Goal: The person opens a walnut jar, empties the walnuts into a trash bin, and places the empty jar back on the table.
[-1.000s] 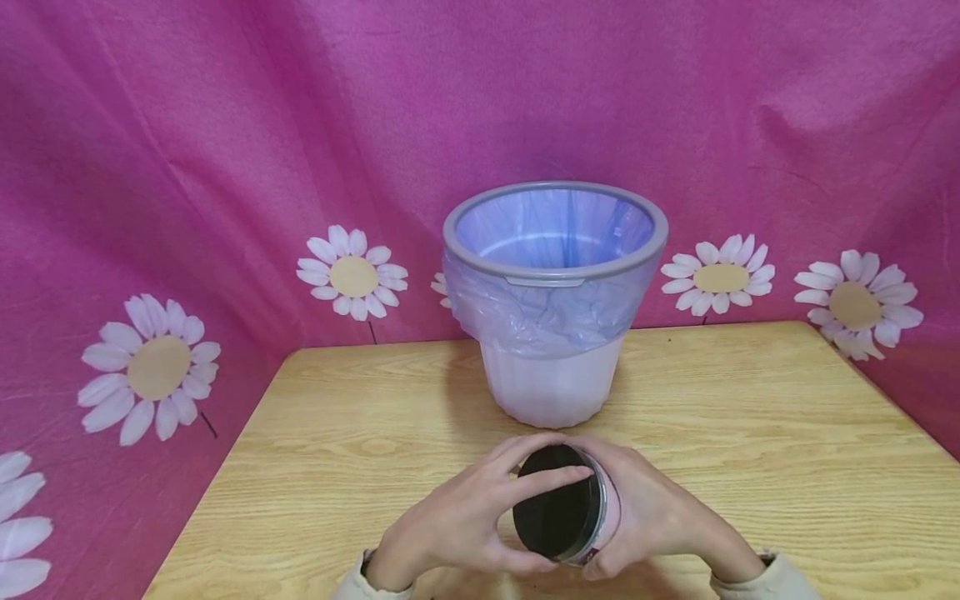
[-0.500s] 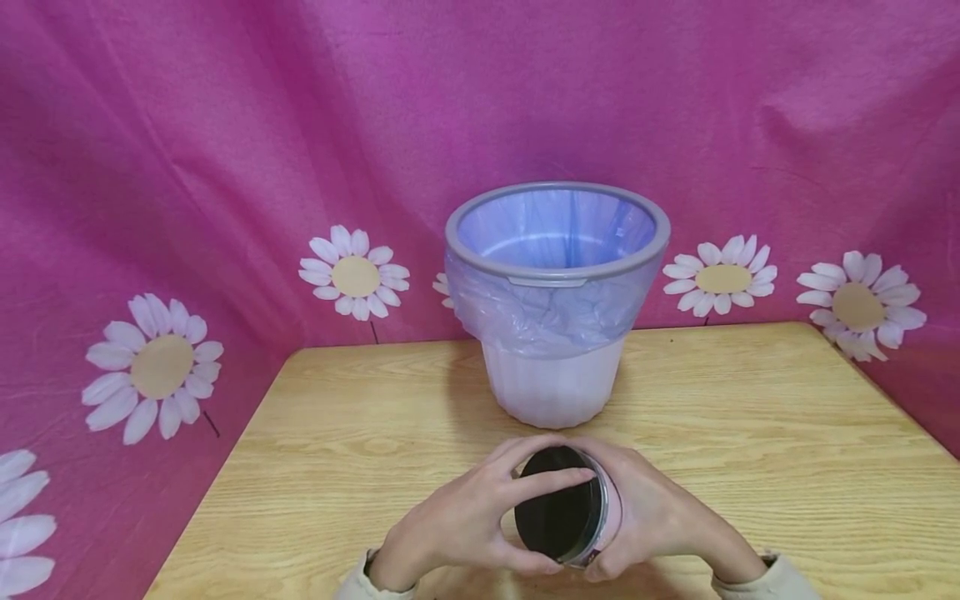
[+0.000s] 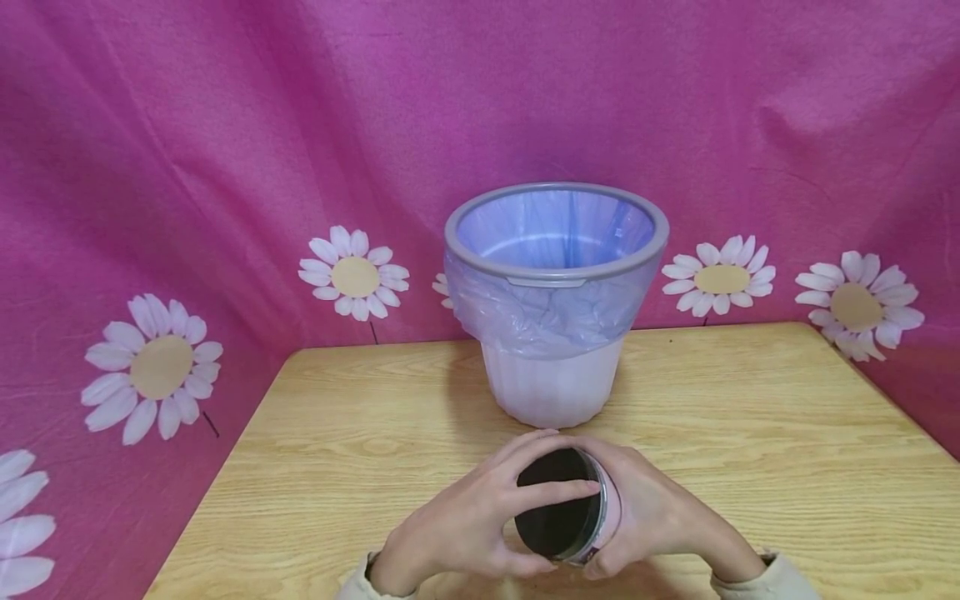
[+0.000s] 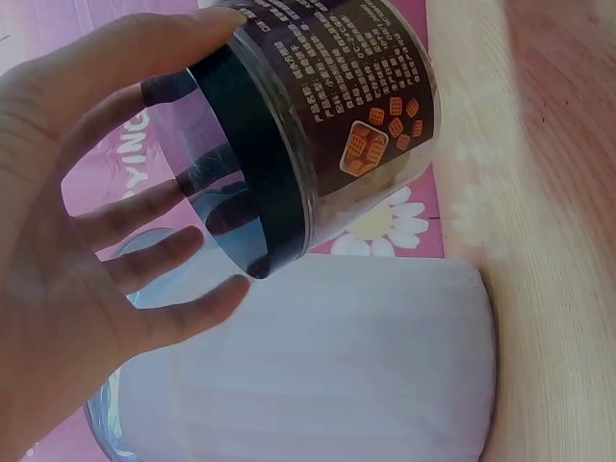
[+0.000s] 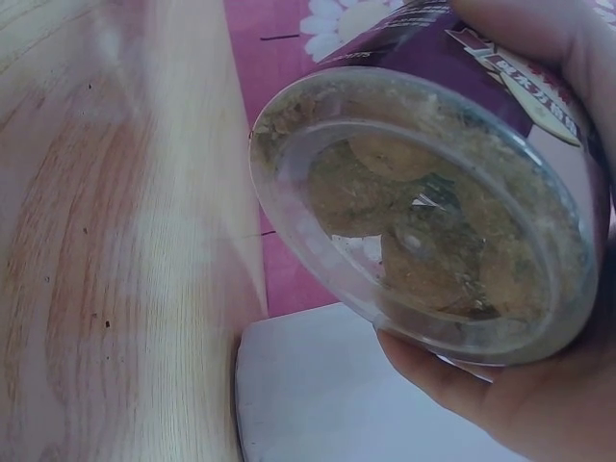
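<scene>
Both hands hold a clear plastic snack jar tilted over the front of the table, its black lid toward the left. My left hand spans the lid, with the thumb on its edge, the index finger across its top and the other fingers at its far side. Round the jar's body, my right hand keeps its grip. A dark label with pictures of square snacks wraps the jar. Through the clear base in the right wrist view, brownish contents show.
Just beyond the hands stands a white waste bin with a grey rim and a bluish plastic liner folded over it. The wooden table meets a pink daisy-print cloth behind.
The left index finger has shifted slightly toward the near side across the lid, and the fingers at the far side have moved a little. The right hand and the bin stay put.
</scene>
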`<state>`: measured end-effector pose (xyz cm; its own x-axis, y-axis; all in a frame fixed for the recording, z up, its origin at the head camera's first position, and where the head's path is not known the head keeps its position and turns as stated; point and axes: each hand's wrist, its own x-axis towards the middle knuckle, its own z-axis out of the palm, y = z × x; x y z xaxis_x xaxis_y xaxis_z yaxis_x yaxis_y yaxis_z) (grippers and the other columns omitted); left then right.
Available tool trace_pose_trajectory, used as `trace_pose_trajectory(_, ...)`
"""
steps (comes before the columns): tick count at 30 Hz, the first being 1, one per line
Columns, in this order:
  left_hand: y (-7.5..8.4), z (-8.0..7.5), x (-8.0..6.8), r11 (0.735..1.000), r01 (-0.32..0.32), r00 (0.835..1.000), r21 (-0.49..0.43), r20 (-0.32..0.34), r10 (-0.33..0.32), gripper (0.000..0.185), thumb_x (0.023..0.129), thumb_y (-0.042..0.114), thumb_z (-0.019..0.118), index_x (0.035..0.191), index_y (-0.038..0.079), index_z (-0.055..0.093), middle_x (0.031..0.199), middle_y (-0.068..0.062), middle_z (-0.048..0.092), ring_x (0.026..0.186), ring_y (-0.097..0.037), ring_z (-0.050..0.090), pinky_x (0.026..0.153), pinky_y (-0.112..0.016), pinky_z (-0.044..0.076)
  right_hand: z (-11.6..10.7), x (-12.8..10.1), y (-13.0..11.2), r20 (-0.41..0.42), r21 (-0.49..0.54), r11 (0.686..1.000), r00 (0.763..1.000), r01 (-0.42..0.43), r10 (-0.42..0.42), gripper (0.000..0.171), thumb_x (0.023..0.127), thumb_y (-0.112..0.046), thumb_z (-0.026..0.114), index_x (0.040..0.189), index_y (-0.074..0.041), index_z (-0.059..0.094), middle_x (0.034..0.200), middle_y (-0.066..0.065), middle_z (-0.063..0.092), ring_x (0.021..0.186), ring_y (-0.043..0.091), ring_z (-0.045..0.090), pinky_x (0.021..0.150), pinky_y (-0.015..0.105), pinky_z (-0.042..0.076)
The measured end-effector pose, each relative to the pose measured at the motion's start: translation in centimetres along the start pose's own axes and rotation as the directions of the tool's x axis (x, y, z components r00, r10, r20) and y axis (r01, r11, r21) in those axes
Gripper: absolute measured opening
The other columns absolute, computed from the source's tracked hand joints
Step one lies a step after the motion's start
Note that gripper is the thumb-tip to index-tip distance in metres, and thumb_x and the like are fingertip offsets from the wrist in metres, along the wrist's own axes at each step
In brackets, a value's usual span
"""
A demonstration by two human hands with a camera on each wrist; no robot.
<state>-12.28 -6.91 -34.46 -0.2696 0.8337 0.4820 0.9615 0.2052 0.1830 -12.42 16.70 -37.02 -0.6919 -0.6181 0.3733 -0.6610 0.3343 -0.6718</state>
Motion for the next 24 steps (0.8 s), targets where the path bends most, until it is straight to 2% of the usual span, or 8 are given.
trace_pose_trajectory(6,-0.08,-0.01,0.16,0.999,-0.029,0.999,-0.03,-0.025,0.028,0.076,0.073,0.034,0.084,0.139,0.02,0.049,0.149,-0.009,0.034,0.136,-0.019,0.034,0.112,-0.03,0.029,0.1,0.09,-0.11,0.008,0.015,1.0,1.0,-0.009,0.009,0.103,0.04,-0.023,0.094,0.132,-0.027,0.048,0.118,-0.01,0.061,0.1,0.011,0.061,0.085,0.03,0.051)
trace_pose_trajectory(11,-0.1,0.07,0.15,0.999,-0.028,0.999,-0.029,-0.03,0.027,0.075,0.074,0.036,0.084,0.139,0.02,0.049,0.149,-0.009,0.034,0.136,-0.019,0.034,0.112,-0.029,0.029,0.15,0.04,-0.07,0.004,0.014,1.0,1.0,-0.018,0.018,0.102,0.04,-0.023,0.094,0.132,-0.029,0.048,0.118,-0.011,0.061,0.1,0.011,0.061,0.085,0.03,0.051)
trace_pose_trajectory(16,-0.09,0.16,0.13,1.0,-0.019,0.999,-0.018,-0.031,0.019,0.075,0.074,0.038,0.083,0.139,0.02,0.049,0.149,-0.009,0.034,0.136,-0.019,0.034,0.111,-0.029,0.03,0.09,-0.05,-0.03,0.007,0.019,1.0,1.0,-0.01,0.01,0.104,0.04,-0.024,0.094,0.133,-0.025,0.048,0.118,-0.009,0.061,0.099,0.012,0.061,0.084,0.03,0.052)
trace_pose_trajectory(21,0.0,0.13,0.08,1.0,0.019,1.0,0.015,-0.013,-0.019,0.081,0.072,0.042,0.083,0.142,0.024,0.047,0.153,-0.008,0.026,0.14,-0.024,0.024,0.112,-0.033,0.029,0.04,-0.03,-0.01,-0.003,0.009,1.0,1.0,-0.004,0.004,0.102,0.039,-0.024,0.094,0.131,-0.022,0.049,0.115,-0.01,0.062,0.097,0.011,0.061,0.082,0.03,0.052)
trace_pose_trajectory(24,0.01,0.07,0.09,0.999,0.021,1.0,0.049,-0.002,-0.021,0.084,0.069,0.041,0.085,0.142,0.025,0.047,0.155,-0.007,0.024,0.143,-0.026,0.019,0.113,-0.036,0.028,0.11,0.14,-0.13,-0.005,-0.003,1.0,1.0,0.007,-0.007,0.102,0.04,-0.024,0.094,0.131,-0.024,0.048,0.116,-0.009,0.061,0.098,0.011,0.061,0.082,0.03,0.052)
